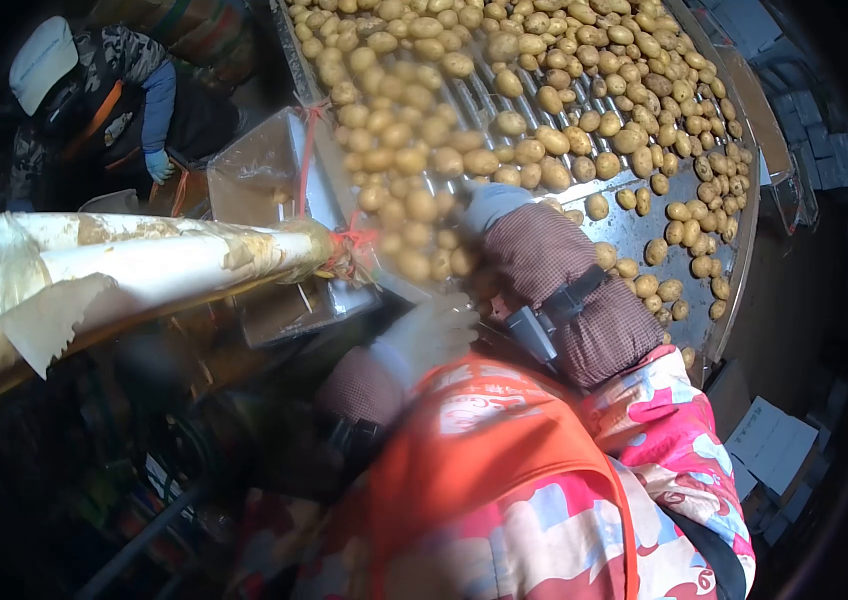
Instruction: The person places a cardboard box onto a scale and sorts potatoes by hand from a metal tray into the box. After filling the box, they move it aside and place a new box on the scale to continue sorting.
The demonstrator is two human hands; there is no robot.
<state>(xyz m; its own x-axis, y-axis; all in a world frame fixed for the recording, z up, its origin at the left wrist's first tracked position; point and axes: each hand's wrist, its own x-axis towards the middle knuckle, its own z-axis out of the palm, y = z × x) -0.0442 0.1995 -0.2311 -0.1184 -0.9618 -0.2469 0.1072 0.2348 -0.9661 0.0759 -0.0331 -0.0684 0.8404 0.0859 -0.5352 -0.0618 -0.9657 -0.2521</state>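
Observation:
Potatoes [544, 140] lie spread over the metal roller sorting table [644, 198], crowded at the top and left and looser on the right. My right hand [497, 205], in a pale glove, reaches among the potatoes at the table's near side. Its fingers are hidden from view, so its grip does not show. Closer to my body, my left hand [427, 338], also gloved, is beside the table's near-left corner. Blur smears its fingers, and I cannot see anything held in it. The potatoes left of my right hand look hazy.
A white pipe [174, 250] wrapped in torn film juts in from the left, with red string [349, 250] at its end. Behind it stands a plastic-lined box [259, 165]. Another person [109, 110] works at upper left. Cartons [769, 440] stand at lower right.

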